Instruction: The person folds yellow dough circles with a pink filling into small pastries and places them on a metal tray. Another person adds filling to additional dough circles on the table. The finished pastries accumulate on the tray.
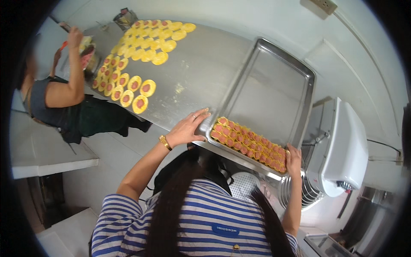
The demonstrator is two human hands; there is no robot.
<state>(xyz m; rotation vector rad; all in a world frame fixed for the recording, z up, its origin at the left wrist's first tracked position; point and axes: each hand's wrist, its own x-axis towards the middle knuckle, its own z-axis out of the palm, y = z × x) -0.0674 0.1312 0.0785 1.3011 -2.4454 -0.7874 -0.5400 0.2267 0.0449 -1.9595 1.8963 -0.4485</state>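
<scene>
A large metal tray (311, 81) lies on the steel table in front of me. Packed rows of open-topped dumplings (248, 143), yellow wrappers around pink filling, fill its near end. My left hand (187, 128) is at the tray's near left corner, with thumb and fingers apart and nothing between them. Whether it touches the rim is hard to tell. At the near right corner, my right hand (293, 160) grips the tray's edge, with some fingers hidden.
Flat yellow wrappers (147, 43) cover the far left of the steel table (201, 55), several topped with pink filling (140, 103). A co-worker (64, 94) stands at the left end beside a bowl of pink filling (87, 58). A white mixer (346, 145) stands right of the tray.
</scene>
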